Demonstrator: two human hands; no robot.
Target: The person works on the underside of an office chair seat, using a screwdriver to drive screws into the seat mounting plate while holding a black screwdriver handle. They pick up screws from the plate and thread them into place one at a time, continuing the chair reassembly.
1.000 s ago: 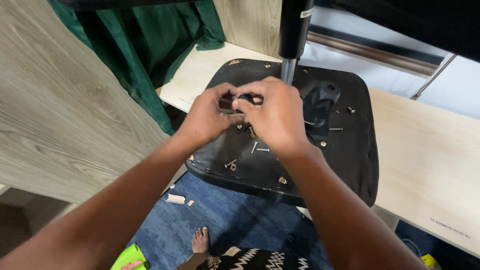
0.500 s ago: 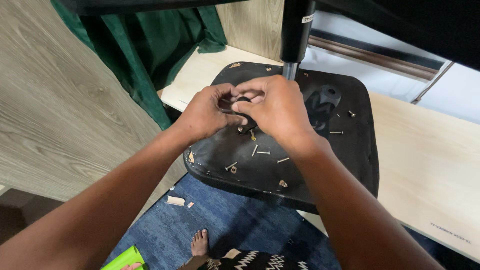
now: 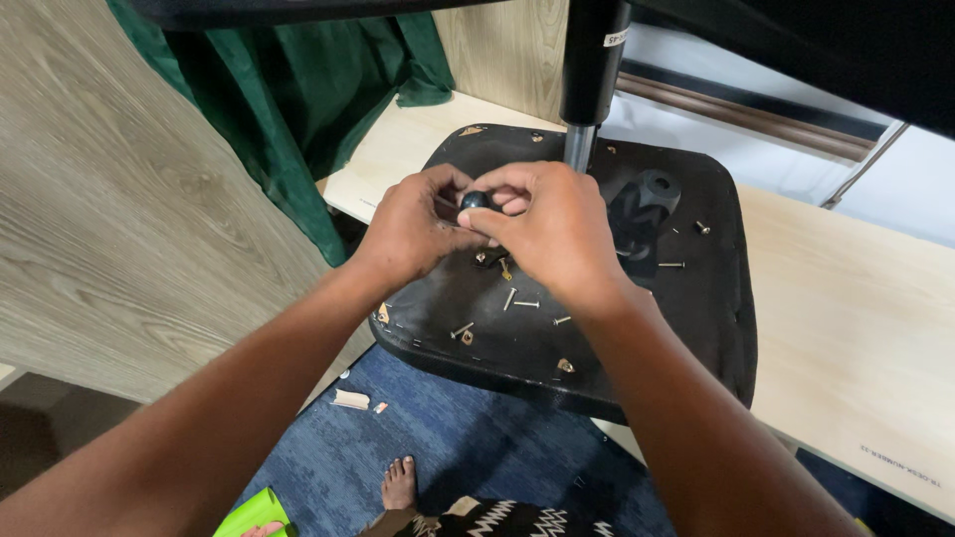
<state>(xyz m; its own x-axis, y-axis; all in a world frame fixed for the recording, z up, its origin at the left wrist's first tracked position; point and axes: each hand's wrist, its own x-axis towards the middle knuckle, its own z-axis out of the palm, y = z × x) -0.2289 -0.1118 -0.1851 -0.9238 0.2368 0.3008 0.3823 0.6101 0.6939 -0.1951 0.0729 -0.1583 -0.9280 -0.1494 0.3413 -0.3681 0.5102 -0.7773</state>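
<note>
An upturned black chair seat (image 3: 686, 298) lies on a light wooden bench, with a black gas-lift column (image 3: 591, 70) rising from its middle. My left hand (image 3: 413, 227) and my right hand (image 3: 557, 227) meet over the seat's underside. Together their fingertips pinch a small round black knob (image 3: 475, 200). Several loose silver screws (image 3: 519, 298) lie scattered on the seat just below my hands. What is under my palms is hidden.
The light wooden bench (image 3: 856, 328) runs to the right. A wood-grain panel (image 3: 109, 219) stands at the left, with green cloth (image 3: 298, 89) behind it. Below are blue carpet (image 3: 477, 447), a bare foot (image 3: 400, 484), small wood scraps (image 3: 350, 400) and a bright green object (image 3: 254, 515).
Both hands stay together at the seat's centre. The fingers have shifted slightly and the black knob now shows between the fingertips.
</note>
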